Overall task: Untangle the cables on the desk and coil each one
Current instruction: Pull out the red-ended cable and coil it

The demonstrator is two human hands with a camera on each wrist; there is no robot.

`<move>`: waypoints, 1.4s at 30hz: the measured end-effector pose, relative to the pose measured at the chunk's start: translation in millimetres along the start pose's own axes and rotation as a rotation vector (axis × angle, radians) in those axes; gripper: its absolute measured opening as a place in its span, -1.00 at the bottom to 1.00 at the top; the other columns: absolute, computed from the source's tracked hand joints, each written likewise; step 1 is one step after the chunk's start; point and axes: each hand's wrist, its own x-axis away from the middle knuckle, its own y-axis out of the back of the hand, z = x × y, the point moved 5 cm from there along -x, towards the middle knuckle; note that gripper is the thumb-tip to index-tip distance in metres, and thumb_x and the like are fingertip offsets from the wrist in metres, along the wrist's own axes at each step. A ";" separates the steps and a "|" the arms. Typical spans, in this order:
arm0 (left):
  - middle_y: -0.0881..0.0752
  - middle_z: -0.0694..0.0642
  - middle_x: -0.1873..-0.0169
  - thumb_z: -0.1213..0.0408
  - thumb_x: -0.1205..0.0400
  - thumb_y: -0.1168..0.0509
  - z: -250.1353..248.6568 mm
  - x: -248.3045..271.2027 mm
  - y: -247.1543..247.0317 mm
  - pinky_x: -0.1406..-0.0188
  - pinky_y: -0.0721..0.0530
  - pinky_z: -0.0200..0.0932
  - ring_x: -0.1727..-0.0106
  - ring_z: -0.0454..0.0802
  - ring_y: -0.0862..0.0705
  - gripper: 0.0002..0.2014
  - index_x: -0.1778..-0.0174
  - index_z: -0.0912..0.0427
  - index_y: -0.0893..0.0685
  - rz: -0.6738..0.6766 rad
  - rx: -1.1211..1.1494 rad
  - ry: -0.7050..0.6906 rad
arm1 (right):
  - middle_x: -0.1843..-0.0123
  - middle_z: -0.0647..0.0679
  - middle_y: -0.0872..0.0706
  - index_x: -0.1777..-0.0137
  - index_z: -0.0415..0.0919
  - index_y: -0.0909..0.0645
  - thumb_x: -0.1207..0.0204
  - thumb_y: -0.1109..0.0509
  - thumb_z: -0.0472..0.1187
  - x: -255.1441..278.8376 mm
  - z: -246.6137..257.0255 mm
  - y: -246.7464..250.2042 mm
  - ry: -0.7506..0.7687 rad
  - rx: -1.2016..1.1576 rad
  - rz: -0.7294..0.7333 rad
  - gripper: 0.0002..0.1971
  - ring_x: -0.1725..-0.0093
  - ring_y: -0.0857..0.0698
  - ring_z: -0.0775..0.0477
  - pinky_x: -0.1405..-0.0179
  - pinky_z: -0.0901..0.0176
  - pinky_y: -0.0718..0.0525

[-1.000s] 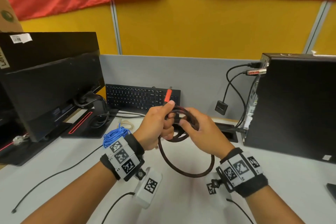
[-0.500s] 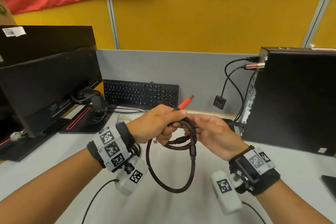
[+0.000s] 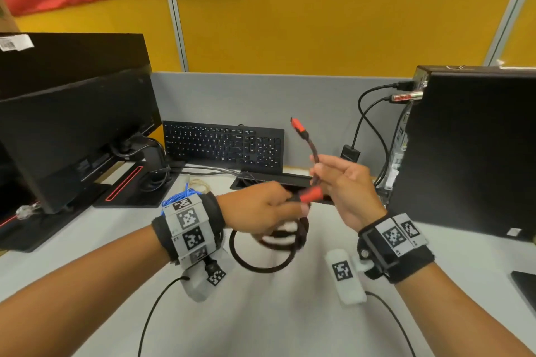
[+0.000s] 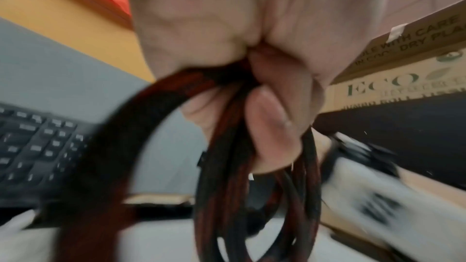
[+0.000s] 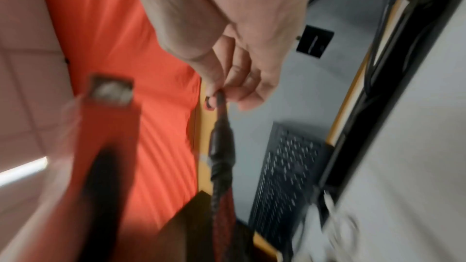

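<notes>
A dark red-and-black braided cable (image 3: 262, 265) with red plugs hangs in loops above the white desk (image 3: 275, 313). My left hand (image 3: 262, 213) grips the bundled loops (image 4: 254, 196), and a red plug (image 3: 311, 193) sticks out past its fingers. My right hand (image 3: 338, 178) pinches the free end of the cable between thumb and fingers (image 5: 239, 85); that end rises to a second red plug (image 3: 298, 125) in front of the keyboard. A blue cable coil (image 3: 177, 197) lies on the desk behind my left wrist, mostly hidden.
A black keyboard (image 3: 223, 145) leans against the grey divider. A monitor (image 3: 72, 130) stands at left, a black computer tower (image 3: 470, 153) with plugged-in cables at right. A cable slot (image 3: 272, 180) is in the desk behind my hands. Thin black wrist-camera wires cross the near desk.
My right hand has drawn the free plug end up and to the right, away from the left hand. The left hand keeps its grip on the loops, lower than before.
</notes>
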 end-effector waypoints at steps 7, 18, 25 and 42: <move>-0.22 0.01 0.60 0.07 -0.80 -0.19 49.7 11.7 -5.7 0.63 -0.16 -0.31 0.61 -0.09 -0.12 -0.55 0.45 0.07 -0.47 -0.091 0.619 0.209 | 0.22 -0.07 -0.74 -0.24 -0.22 -0.73 -0.71 -0.29 -0.43 -42.4 29.2 48.8 0.139 0.092 -0.145 -0.75 0.11 -0.73 -0.03 -0.06 -0.16 -0.83; -0.22 -0.02 0.60 -0.18 -0.62 -0.33 76.1 -26.0 -20.3 0.68 -0.19 -0.35 0.66 -0.13 -0.14 -0.54 0.32 0.19 -0.69 -0.219 0.762 0.189 | 0.26 -0.07 -0.47 -0.36 -0.39 -0.62 -0.78 -0.16 -0.40 -47.6 -19.9 17.5 -0.094 -0.087 -0.036 -0.73 0.32 -0.49 0.05 0.37 0.24 -0.61; -0.17 -0.05 0.60 -0.26 -0.63 -0.27 82.9 -24.7 -5.4 0.69 -0.20 -0.35 0.67 -0.12 -0.10 -0.50 0.13 0.20 -0.63 -0.265 1.010 0.199 | 0.39 0.02 -0.46 -0.22 -0.23 -0.76 -0.80 -0.18 -0.29 -55.7 -11.3 40.3 0.060 0.025 -0.244 -0.72 0.52 -0.35 0.14 0.61 0.33 -0.33; -0.26 -0.11 0.66 -0.24 -0.59 -0.34 89.5 -24.9 -7.5 0.76 -0.21 -0.31 0.71 -0.20 -0.19 -0.49 0.40 0.16 -0.55 -0.209 1.223 0.379 | 0.36 -0.01 -0.74 0.06 -0.13 -0.88 -0.53 -0.58 -0.24 -7.0 42.1 12.8 0.415 0.579 0.346 -0.94 0.36 -0.63 -0.08 0.26 0.23 -0.65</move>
